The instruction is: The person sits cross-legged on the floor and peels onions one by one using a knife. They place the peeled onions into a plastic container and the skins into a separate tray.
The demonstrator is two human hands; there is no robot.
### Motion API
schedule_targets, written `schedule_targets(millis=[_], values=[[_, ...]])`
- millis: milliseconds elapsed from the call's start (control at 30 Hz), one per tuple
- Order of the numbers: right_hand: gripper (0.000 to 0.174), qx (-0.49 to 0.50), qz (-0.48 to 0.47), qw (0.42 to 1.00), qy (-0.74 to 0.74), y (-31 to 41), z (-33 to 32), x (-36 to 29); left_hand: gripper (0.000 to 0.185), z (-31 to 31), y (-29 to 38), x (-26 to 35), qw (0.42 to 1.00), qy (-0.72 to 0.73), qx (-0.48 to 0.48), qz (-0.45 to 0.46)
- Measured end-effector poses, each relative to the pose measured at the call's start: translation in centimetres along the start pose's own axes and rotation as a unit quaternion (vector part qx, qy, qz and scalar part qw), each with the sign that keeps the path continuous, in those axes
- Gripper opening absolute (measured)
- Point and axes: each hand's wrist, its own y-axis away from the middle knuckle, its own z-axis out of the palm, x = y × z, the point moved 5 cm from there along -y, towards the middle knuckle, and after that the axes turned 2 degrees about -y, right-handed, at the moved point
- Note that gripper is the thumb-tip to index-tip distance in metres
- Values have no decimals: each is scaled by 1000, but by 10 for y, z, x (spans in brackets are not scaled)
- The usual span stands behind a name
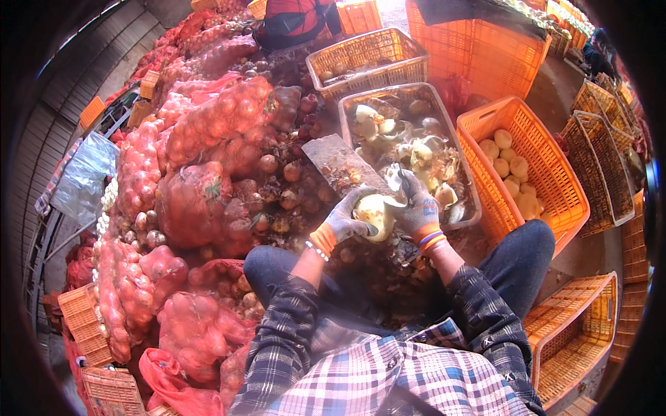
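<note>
My gloved left hand (346, 218) grips a pale, partly peeled onion (375, 216) in front of my knees. On the onion's right side is my gloved right hand (418, 203), its fingers closed around something mostly hidden, with a piece of skin stretching between it and the onion. Just beyond my hands lies a board (343, 158) strewn with dry skins, resting against a crate of onion skins and scraps (476, 208). Unpeeled onions (292, 171) lie loose to the left. Peeled onions (502, 139) lie in an orange plastic crate (564, 182) at my right.
Red mesh sacks of onions (221, 122) are piled along the left. Another crate (367, 49) stands beyond the scrap crate, and a seated person (299, 23) is at the top. Empty crates (572, 333) stand at the right, near my knee.
</note>
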Motion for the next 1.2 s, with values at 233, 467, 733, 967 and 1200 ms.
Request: schedule_targets(millis=[233,467,733,967,1200], values=[[35,2,122,976,-181,-7,30,41,89,17,5,7,988,103,89,-66],[31,-26,144,968,-206,-6,41,38,91,37,20,14,860,-440,258,25],[43,-27,175,979,-99,-38,18,106,87,12,4,-14,965,-166,201,30],[74,-119,194,956,184,-39,-59,49,90,-2,16,-11,960,-70,271,27],[31,-45,231,953,-193,37,-53,90,89,78,-4,32,821,-524,130,186]])
